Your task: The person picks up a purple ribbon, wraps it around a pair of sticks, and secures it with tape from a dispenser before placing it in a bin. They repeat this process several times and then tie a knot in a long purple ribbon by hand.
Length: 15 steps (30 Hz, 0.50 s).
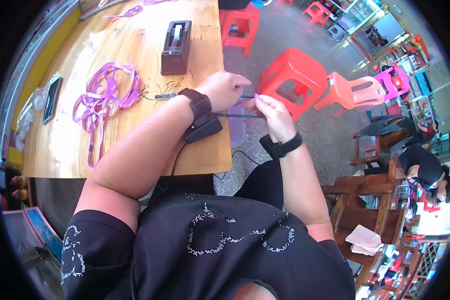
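Observation:
My left hand reaches past the table's right edge, its index finger out and its other fingers curled. A short, thin dark piece spans the gap between it and my right hand. My right thumb and fingertips pinch the far end, where a small purple bit shows. How my left fingers grip the near end is hidden. Below my left wrist lies a black wedge-shaped device, and a dark thin rod runs from beside it toward my right wrist. Left of my forearm lies a tangled purple ribbon.
A black tape dispenser stands on the wooden table. A dark flat object in clear wrap lies near its left edge. To the right are a red stool, a pink chair and wooden furniture. Another person is far right.

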### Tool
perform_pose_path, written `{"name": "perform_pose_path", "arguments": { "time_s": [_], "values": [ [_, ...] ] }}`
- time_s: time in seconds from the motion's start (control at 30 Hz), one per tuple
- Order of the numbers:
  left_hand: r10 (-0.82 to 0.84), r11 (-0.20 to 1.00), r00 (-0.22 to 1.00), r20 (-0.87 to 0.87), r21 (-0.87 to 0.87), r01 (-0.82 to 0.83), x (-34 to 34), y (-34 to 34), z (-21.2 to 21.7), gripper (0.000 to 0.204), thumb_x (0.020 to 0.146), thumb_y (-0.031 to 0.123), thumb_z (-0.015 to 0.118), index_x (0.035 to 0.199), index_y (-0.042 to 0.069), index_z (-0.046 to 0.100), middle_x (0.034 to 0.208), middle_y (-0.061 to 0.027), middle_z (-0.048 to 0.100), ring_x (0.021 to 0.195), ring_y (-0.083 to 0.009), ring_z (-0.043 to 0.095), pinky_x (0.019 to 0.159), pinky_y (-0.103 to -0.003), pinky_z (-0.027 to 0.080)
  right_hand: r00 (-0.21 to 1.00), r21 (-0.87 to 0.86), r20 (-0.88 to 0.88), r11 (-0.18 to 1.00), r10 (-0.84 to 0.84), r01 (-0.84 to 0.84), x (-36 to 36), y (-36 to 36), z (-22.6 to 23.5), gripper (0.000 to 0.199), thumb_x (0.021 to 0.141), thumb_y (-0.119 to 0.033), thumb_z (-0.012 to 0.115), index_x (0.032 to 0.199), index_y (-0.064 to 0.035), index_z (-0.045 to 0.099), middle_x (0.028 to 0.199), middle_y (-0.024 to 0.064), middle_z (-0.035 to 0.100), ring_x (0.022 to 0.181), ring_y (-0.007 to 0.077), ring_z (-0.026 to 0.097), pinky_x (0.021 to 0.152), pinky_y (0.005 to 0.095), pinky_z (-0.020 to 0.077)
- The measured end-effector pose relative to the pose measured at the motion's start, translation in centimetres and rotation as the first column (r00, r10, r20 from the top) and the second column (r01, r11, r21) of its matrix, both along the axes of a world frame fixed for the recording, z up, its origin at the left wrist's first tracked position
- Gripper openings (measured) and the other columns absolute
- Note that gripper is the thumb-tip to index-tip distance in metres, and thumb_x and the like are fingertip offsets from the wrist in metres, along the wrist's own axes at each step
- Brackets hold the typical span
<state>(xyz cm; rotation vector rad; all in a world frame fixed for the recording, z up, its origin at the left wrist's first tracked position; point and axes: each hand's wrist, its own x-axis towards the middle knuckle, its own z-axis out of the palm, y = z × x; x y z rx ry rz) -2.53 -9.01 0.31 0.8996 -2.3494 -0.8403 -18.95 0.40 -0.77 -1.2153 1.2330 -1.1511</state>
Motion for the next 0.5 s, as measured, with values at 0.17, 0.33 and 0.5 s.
{"name": "perform_pose_path", "arguments": {
  "time_s": [0.17, 0.33, 0.5],
  "values": [
    [-0.067, 0.971, 0.998, 0.007, -0.23, 0.067, -0.2, -0.1, -0.9, 0.026, 0.08, 0.01, 0.05, 0.101, 0.008, 0.064, 0.092, -0.0147, 0.064, 0.09, -0.0317, 0.059, 0.082, -0.038, 0.047, 0.986, 0.097, 0.169, 0.995, 0.011, -0.028, 0.1, 0.8, -2.0, 0.022, 0.089, -0.016, 0.047, 0.094, 0.002, 0.059, 0.087, 0.0105, 0.063, 0.083, 0.0183, 0.059, 0.076, 0.032, 0.0448],
    [-0.073, 0.96, 0.996, 0.05, -0.268, 0.083, -0.3, 0.0, -0.9, 0.027, 0.079, 0.01, 0.049, 0.1, 0.01, 0.066, 0.095, -0.0136, 0.064, 0.094, -0.0314, 0.057, 0.085, -0.039, 0.045, 0.903, 0.213, 0.428, 0.974, -0.022, -0.077, -0.1, 1.3, -2.5, 0.02, 0.089, -0.018, 0.048, 0.094, -0.0004, 0.056, 0.086, 0.0148, 0.062, 0.079, 0.0216, 0.059, 0.074, 0.0335, 0.0446],
    [-0.084, 0.98, 0.991, 0.107, -0.172, 0.102, -0.1, 0.3, -0.2, 0.026, 0.078, 0.009, 0.049, 0.097, 0.011, 0.067, 0.093, -0.0138, 0.065, 0.089, -0.0318, 0.059, 0.083, -0.039, 0.047, 0.872, 0.137, 0.489, 0.988, -0.007, -0.069, 0.1, 2.7, -3.0, 0.026, 0.089, -0.021, 0.05, 0.104, 0.0001, 0.053, 0.085, 0.0123, 0.06, 0.078, 0.0201, 0.056, 0.073, 0.032, 0.0431]
  ]
}}
